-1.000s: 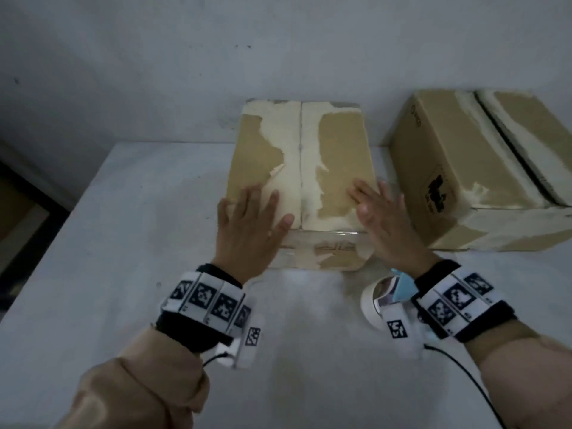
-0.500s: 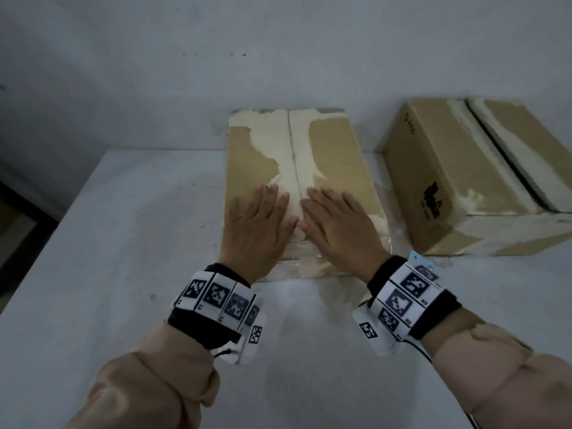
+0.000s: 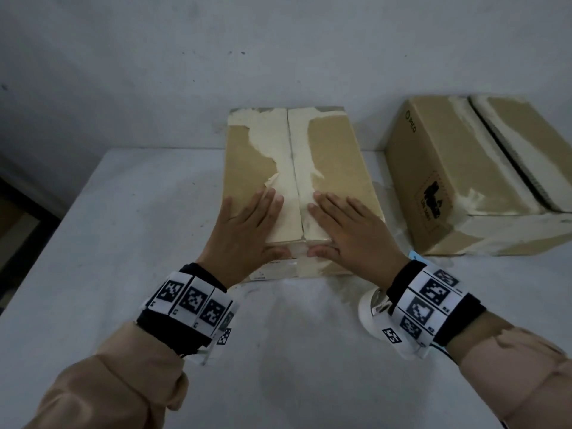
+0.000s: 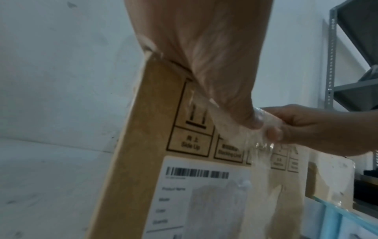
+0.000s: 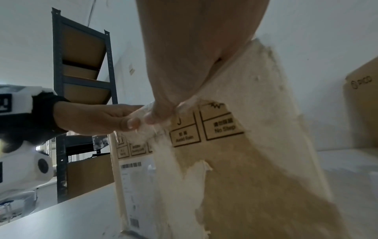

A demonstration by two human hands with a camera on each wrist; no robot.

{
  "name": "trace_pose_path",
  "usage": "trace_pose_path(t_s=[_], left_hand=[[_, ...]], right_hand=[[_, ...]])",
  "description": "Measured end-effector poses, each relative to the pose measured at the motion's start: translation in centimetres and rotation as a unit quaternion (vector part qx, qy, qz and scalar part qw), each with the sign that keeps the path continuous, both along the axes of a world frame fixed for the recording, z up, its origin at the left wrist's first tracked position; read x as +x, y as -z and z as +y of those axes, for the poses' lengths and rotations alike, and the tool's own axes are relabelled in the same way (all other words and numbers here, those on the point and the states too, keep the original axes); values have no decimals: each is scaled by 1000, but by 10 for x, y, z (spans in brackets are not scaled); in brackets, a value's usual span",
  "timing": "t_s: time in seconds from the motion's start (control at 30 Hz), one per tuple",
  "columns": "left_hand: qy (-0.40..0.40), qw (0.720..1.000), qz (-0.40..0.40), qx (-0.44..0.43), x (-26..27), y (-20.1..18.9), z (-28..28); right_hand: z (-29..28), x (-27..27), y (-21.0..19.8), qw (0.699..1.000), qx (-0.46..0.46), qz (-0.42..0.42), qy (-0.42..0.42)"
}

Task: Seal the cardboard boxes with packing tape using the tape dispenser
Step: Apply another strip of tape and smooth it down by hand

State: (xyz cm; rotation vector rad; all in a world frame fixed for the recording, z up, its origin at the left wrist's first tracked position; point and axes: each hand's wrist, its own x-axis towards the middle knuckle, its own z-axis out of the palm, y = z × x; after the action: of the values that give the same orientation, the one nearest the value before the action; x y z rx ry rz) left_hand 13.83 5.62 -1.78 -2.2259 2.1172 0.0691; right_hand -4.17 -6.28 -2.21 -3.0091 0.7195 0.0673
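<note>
I have the table [image 3: 93, 274] carrying two boxes: the near box [image 3: 334, 162] between my hands with flaps closed, no fresh tape along its top seam that I can make out, and the far box [image 3: 439, 168] at right with a dark gap between its flaps, so I judge most sealing is left; contents of both are hidden. Left hand [image 3: 247, 230] and right hand [image 3: 356, 233] lie spread flat on the flaps, thumbs pressing a clear tape end [image 4: 259, 140] onto the front face. The dispenser [image 3: 371, 311] sits beneath my right wrist.
</note>
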Motion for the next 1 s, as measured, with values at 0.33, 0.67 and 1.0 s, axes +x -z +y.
trace_pose_path(t_s=[0.33,0.67,1.0], left_hand=[[45,995,-51,-68,-16,8,19],[-54,998,-31,-19,14,-3,39],[-4,997,-47,-67,-13,12,3]], right_hand=[[12,-3,-4,992,46,-103,-63],[-6,-28,6,994,11,-102,-35],[4,0,-1,997,-11,-73,-38]])
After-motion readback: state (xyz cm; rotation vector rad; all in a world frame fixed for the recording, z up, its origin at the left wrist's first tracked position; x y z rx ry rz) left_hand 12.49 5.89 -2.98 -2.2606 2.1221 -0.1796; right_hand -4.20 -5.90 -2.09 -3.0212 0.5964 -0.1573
